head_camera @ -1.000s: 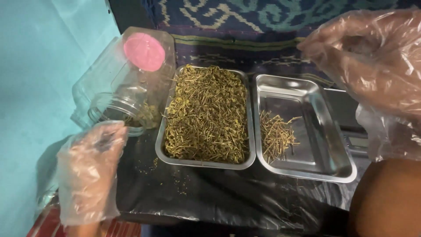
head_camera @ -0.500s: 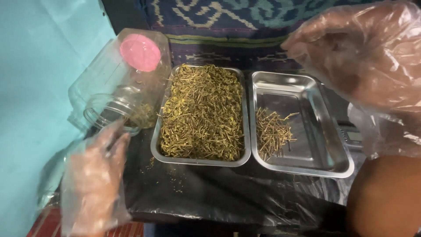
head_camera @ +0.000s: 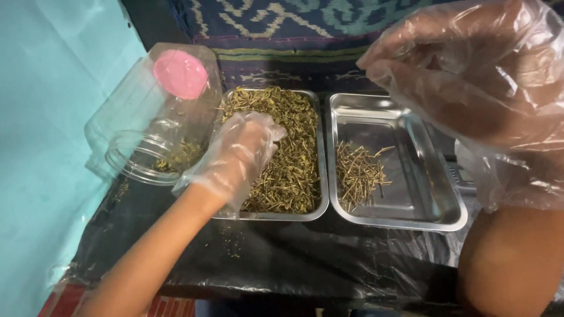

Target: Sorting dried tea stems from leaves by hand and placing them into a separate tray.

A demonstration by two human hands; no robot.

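left hand (head_camera: 241,155) has reached into the herb tray (head_camera: 322,194) — right hand (head_camera: 470,76) raised.

Clear jar (head_camera: 150,117) just beside left tray (head_camera: 320,176)

Gloved left hand (head_camera: 238,155) on dried herbs (head_camera: 288,147)

2 silver steel trays (head_camera: 395,220) hold olive-yellow dried stems (head_camera: 294,158). Clear jar (head_camera: 147,126) has a pink lid (head_camera: 180,73). Black sheet (head_camera: 305,258) covers the desk; the cloth (head_camera: 282,29) behind shows a blue-teal woven pattern.
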